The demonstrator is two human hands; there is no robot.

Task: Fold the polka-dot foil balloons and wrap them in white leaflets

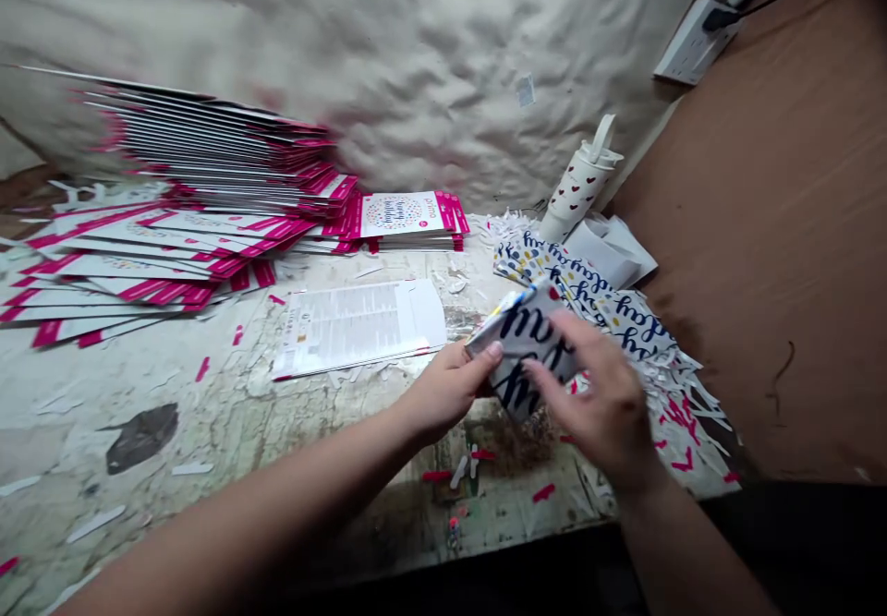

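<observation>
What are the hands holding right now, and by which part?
A printed sheet with navy script: the left hand holds its left edge, the right hand its right side.

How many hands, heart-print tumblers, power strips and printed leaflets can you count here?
Hands: 2 (left hand, right hand)
Heart-print tumbler: 1
Power strip: 1
Printed leaflet: 1
Total: 5

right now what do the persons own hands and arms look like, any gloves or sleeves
The left hand and right hand are bare, with no gloves, rings or watch showing. The left forearm and right forearm show no sleeves within the frame.
</observation>
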